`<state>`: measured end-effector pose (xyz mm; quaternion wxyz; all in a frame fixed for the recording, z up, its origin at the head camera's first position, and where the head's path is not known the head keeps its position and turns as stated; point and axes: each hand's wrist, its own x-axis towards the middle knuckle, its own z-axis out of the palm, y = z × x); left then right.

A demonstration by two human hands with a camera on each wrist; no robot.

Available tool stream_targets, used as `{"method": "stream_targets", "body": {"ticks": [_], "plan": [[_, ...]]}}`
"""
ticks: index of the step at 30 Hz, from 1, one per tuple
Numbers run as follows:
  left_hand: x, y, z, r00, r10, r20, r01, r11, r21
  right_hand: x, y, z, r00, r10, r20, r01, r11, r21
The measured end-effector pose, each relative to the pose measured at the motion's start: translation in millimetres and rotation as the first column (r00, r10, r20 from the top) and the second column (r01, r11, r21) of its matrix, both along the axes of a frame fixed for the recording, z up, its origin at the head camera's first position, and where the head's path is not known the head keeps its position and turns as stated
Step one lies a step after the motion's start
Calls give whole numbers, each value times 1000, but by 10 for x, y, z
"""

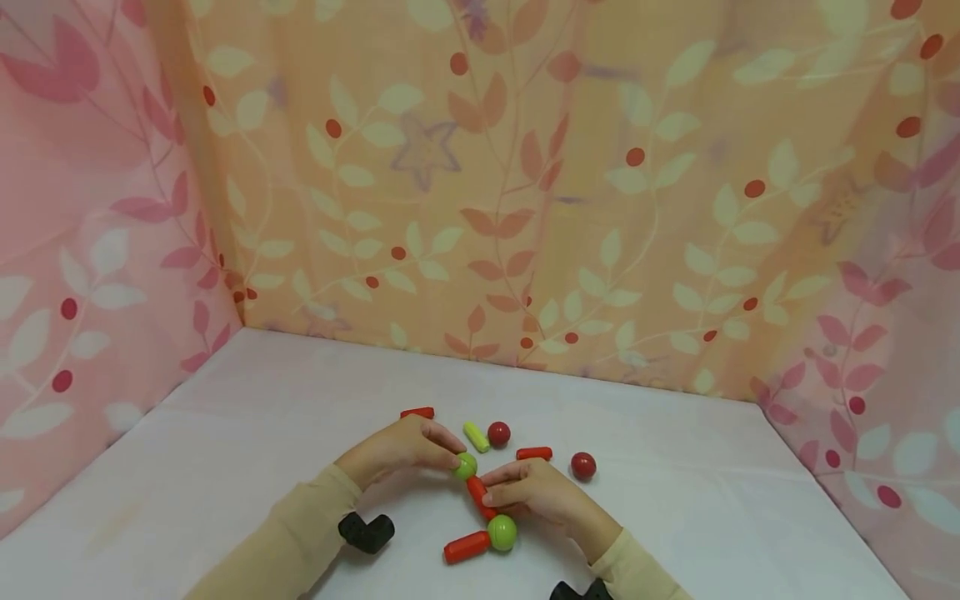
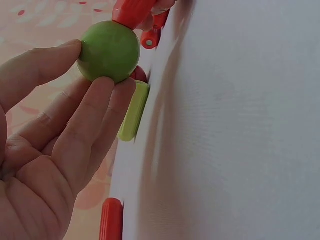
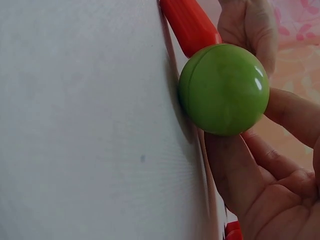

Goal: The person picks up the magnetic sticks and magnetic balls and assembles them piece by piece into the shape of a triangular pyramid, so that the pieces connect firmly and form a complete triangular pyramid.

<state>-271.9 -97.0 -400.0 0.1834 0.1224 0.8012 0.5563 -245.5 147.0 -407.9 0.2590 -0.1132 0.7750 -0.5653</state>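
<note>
My left hand pinches a green ball between thumb and fingertips. That ball meets the far end of a red stick, which my right hand grips between thumb and fingers. At the stick's near end sits a second green ball, and another red stick reaches left from it, so the pieces form a bent chain. In the right wrist view this nearer ball hides most of the gripped stick. Whether the left hand's ball is fully joined to the stick, I cannot tell.
Beyond the hands lie a yellow-green stick, a red ball, a red stick and another red ball. One more red stick lies behind the left hand. Patterned cloth walls enclose the white table.
</note>
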Motion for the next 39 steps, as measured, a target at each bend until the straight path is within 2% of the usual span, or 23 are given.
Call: {"method": "stream_targets", "body": {"ticks": [11, 24, 39], "plan": [[24, -2, -17, 1000, 12, 10, -12, 1000, -1, 8, -5, -37, 998, -14, 58, 15, 1000, -22], [26, -16, -10, 999, 26, 18, -26, 1000, 2, -11, -27, -27, 997, 5, 72, -2, 999, -46], [15, 14, 38, 1000, 19, 1, -19, 1000, -11, -9, 1, 9, 998, -6, 66, 8, 1000, -17]]}}
